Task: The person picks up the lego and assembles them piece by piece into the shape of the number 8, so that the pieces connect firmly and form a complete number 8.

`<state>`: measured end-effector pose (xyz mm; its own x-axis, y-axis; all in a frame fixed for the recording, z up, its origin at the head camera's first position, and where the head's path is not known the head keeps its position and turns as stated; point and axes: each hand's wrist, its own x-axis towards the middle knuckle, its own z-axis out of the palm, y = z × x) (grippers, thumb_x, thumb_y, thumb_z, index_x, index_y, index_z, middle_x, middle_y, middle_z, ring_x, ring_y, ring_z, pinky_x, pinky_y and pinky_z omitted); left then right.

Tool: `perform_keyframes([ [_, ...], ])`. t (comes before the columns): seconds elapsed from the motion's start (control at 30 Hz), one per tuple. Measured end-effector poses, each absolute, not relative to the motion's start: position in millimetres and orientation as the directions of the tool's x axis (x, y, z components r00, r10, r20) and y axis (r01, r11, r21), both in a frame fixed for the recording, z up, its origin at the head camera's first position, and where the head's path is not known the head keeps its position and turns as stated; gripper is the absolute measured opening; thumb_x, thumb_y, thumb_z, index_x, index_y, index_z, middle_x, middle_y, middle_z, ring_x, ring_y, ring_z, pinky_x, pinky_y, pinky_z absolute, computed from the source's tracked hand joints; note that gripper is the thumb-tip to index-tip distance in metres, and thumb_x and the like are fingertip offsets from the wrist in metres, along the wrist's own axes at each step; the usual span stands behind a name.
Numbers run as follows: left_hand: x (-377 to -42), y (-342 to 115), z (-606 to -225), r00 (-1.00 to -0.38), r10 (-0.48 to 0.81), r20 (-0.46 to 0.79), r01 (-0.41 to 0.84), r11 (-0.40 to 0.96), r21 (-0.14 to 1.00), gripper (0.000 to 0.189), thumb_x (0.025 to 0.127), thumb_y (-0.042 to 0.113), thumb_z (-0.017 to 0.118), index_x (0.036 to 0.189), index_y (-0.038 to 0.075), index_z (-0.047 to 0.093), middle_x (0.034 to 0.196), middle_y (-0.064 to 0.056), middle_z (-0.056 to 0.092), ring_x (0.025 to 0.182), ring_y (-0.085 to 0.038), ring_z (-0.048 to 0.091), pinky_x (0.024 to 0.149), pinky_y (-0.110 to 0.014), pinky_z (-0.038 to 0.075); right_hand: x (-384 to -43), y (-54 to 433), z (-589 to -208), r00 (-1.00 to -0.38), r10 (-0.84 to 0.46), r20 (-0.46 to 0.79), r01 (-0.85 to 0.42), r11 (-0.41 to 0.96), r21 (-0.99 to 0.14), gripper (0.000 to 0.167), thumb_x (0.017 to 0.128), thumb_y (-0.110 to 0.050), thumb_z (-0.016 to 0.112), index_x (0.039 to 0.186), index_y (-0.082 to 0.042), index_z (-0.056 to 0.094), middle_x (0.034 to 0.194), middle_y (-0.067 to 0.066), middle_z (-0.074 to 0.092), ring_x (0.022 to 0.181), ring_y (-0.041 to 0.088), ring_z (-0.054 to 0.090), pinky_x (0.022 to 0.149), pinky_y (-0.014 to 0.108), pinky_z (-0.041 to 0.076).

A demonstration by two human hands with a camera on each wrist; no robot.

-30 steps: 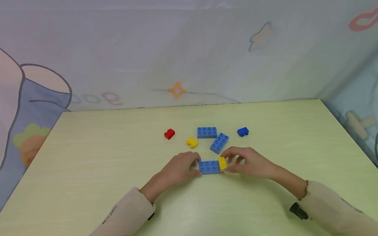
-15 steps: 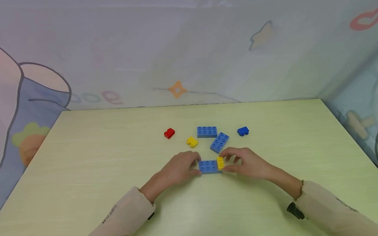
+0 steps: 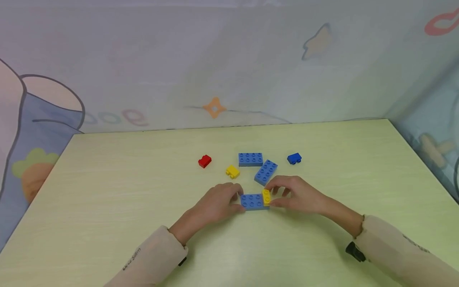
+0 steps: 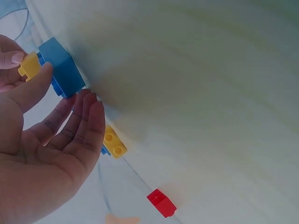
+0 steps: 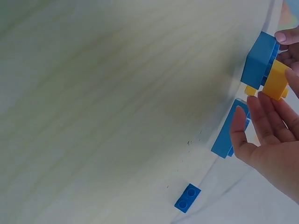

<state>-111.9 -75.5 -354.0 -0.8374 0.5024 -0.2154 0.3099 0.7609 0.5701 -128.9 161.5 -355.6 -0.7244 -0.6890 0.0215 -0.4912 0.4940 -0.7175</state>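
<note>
A large blue building brick (image 3: 252, 202) with studs on top lies on the table in front of me. My left hand (image 3: 218, 203) grips its left end, thumb on the near side and fingers on the far side. At the brick's right end, my right hand (image 3: 299, 196) pinches a small yellow brick (image 3: 266, 197) between thumb and fingers. The yellow brick sits over the end studs of the blue one, its own two studs facing up. In the right wrist view the yellow brick (image 5: 275, 80) stands against the studded face of the blue brick (image 5: 259, 59).
Beyond the hands lie two more large blue bricks (image 3: 250, 159), one set at an angle (image 3: 266, 172). A second small yellow brick (image 3: 232, 172) and a red brick (image 3: 204, 161) are to their left. A small dark blue brick (image 3: 294, 158) is at the right.
My right hand has shifted the yellow brick slightly left, from the blue brick's right edge onto its end studs. My left hand has kept its grip on the blue brick.
</note>
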Motion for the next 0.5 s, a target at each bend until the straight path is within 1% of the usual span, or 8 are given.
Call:
perform_keyframes([
  [0.2,-112.1,-75.0,-354.5,-0.838,0.502,-0.214,0.315,0.764,0.563,0.031,0.083,0.019,0.068,0.108,0.006,0.059,0.088,-0.003,0.056,0.082,-0.017,0.05,0.074,-0.03,0.043,-131.7,161.4,-356.6,-0.723,-0.69,0.021,-0.491,0.494,-0.718,0.026,0.079,-0.01,0.07,0.103,-0.004,0.062,0.095,0.0,0.06,0.083,0.019,0.051,0.067,0.029,0.048],
  [0.5,-111.5,-75.4,-354.2,-0.835,0.508,-0.209,0.322,0.761,0.564,0.03,0.083,0.019,0.068,0.107,0.005,0.058,0.088,-0.003,0.055,0.082,-0.017,0.049,0.073,-0.03,0.043,-132.7,159.6,-355.9,-0.721,-0.693,0.007,-0.498,0.511,-0.701,0.026,0.078,-0.01,0.071,0.103,-0.004,0.062,0.096,0.0,0.06,0.083,0.019,0.05,0.068,0.03,0.047],
])
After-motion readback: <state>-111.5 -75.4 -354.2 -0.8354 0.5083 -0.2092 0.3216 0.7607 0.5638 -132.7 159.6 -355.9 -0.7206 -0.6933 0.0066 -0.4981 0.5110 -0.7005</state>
